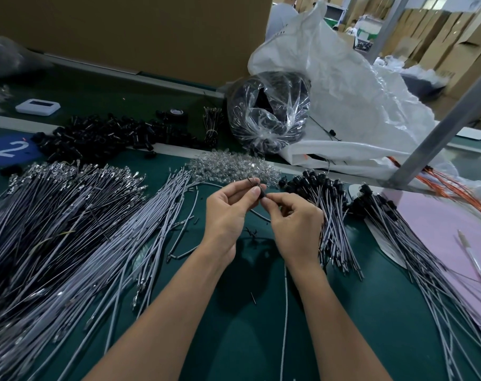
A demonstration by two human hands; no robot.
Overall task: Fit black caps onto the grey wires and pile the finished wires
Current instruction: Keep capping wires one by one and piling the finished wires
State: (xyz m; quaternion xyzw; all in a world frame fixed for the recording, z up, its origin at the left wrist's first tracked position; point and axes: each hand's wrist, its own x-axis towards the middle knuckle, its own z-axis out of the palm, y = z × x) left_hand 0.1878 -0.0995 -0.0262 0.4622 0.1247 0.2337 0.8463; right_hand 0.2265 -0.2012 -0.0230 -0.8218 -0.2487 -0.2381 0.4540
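Left hand (228, 207) pinches black cap (262, 194) between thumb and fingers. Right hand (294, 215) pinches the cap's lower end. Grey wire (285, 298) trails between the forearms over green table (234, 339). Capped pile (330, 215) lies just right.

Black cap (262, 194) between both hands

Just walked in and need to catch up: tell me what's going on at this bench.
A person is mid-assembly: the left grip and right grip together pinch a black cap above the green table. Uncapped grey wires lie on the left, loose black caps behind them, and finished wires are piled on the right.
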